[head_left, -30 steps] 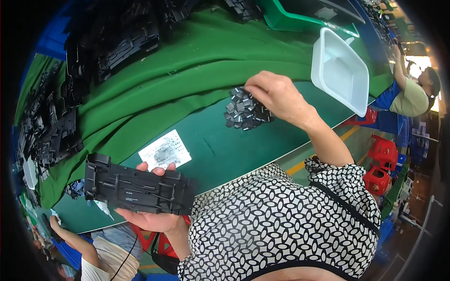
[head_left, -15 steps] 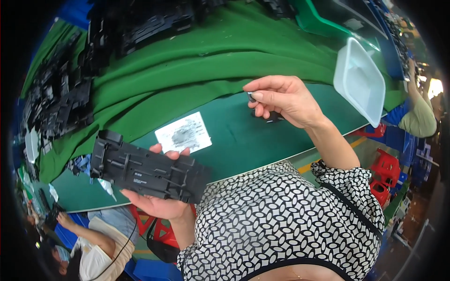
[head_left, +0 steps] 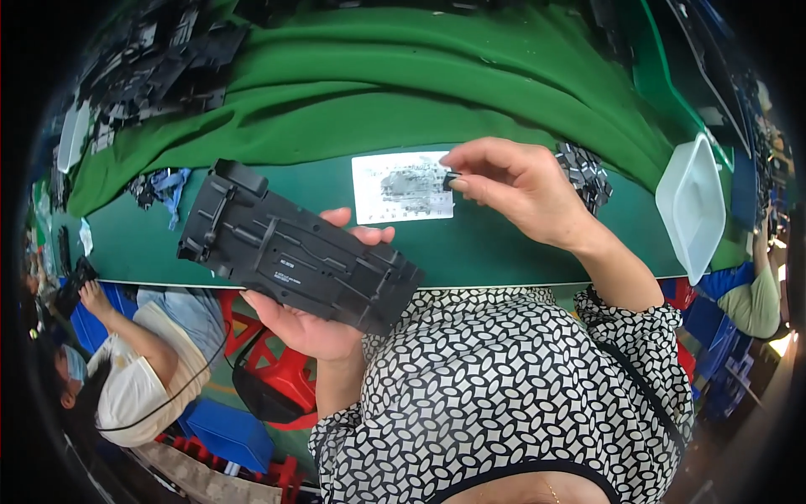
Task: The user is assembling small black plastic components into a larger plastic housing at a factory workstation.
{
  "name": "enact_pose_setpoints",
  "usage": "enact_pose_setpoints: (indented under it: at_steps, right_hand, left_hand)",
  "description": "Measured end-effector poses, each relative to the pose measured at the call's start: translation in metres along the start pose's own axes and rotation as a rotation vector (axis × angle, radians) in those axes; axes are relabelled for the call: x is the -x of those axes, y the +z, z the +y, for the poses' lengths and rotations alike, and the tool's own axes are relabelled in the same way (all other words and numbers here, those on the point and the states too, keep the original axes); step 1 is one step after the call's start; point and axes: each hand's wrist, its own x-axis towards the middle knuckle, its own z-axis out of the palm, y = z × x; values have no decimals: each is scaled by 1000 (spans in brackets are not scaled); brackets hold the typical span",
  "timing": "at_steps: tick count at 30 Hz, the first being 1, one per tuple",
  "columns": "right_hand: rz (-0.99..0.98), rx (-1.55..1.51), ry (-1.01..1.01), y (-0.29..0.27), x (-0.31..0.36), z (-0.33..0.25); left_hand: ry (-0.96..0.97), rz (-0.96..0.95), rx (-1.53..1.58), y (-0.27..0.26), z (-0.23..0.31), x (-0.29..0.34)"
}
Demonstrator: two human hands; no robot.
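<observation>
A long black moulded plastic chassis [head_left: 294, 248], with ribs and small raised posts, lies tilted across my left hand [head_left: 309, 332]. The thumb and fingers of that hand close around its two long edges. To the right, my right hand [head_left: 533, 193] pinches a small black piece [head_left: 452, 181] between thumb and forefinger, clear of the chassis. Just beyond that pinch, a white card [head_left: 401, 189] smudged with grey lies on the green tabletop. Part of the piece is hidden by the fingertips. By the right hand's knuckles is a heap of small black pieces [head_left: 589, 175].
A bunched green cloth [head_left: 403, 84] covers the far side of the table [head_left: 327, 181]. Black plastic parts [head_left: 159, 71] are heaped at far left. A pale plastic basin [head_left: 690, 210] stands at right, near a green-edged bin. Another person [head_left: 159, 361] sits at lower left.
The view has swung, levelling the table edge and revealing the small-piece heap. My right hand, still pinching the piece, now appears beside the card. My left hand keeps hold of the chassis.
</observation>
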Motion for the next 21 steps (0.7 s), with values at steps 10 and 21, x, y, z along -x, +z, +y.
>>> enact_pose_setpoints:
  at_steps: [10, 21]
  right_hand:
    - [-10, 711, -714, 19, -30, 13]
    - [-111, 648, -559, 11, -21, 8]
  left_hand:
    - [-13, -34, -65, -3, 3, 1]
    - [-74, -34, -28, -9, 2, 1]
